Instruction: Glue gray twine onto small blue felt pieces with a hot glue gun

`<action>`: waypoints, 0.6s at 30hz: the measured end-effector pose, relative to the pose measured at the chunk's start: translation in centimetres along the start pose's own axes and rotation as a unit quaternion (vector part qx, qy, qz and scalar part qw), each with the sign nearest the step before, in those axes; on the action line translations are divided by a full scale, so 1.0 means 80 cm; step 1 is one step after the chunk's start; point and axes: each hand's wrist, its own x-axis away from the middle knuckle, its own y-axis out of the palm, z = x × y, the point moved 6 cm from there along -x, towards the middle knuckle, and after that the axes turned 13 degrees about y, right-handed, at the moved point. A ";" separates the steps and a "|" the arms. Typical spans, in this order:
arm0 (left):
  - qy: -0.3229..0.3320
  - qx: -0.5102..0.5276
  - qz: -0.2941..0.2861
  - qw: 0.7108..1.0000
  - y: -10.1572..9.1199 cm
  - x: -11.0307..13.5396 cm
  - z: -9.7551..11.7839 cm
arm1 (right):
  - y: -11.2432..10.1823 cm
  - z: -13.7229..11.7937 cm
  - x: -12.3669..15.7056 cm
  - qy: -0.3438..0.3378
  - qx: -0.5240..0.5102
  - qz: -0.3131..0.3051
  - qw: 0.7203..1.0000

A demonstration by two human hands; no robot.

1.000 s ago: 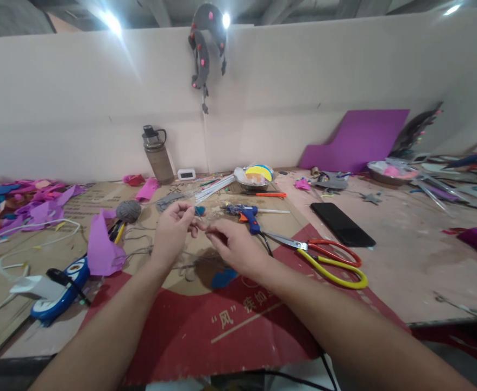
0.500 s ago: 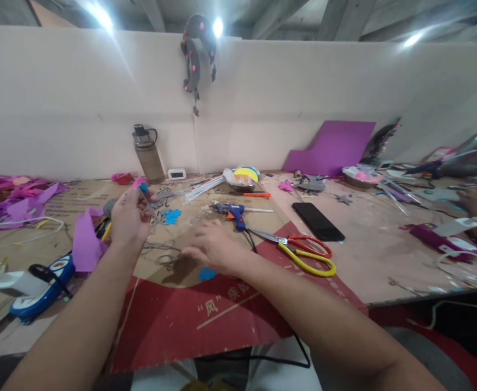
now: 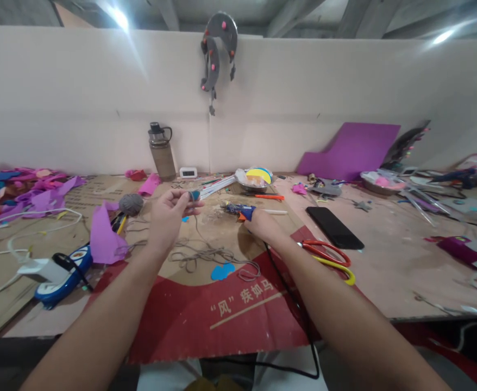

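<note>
Pale wall panels (image 3: 271, 81) rise behind a pinkish counter (image 3: 385, 271), which carries a red-and-tan cardboard sheet (image 3: 169, 326). Over the cardboard's far half sits a hot-glue gun (image 3: 238, 208), deep blue with an orange trigger (image 3: 242, 217) and a whitish glue stick (image 3: 275, 212) jutting from its rear. The right hand (image 3: 263, 224) curls its fingers around the handle; the left hand's (image 3: 172, 213) fingers pinch a small dark-blue piece (image 3: 195, 194). Loose gray yarn (image 3: 206, 254) and a bright-blue lobed cut-out (image 3: 223, 271) lie nearer the person.
</note>
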 end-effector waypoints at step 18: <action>-0.083 0.089 0.058 0.991 -0.010 -0.001 -0.018 | -0.048 -0.046 0.049 -0.108 -0.453 0.014 0.885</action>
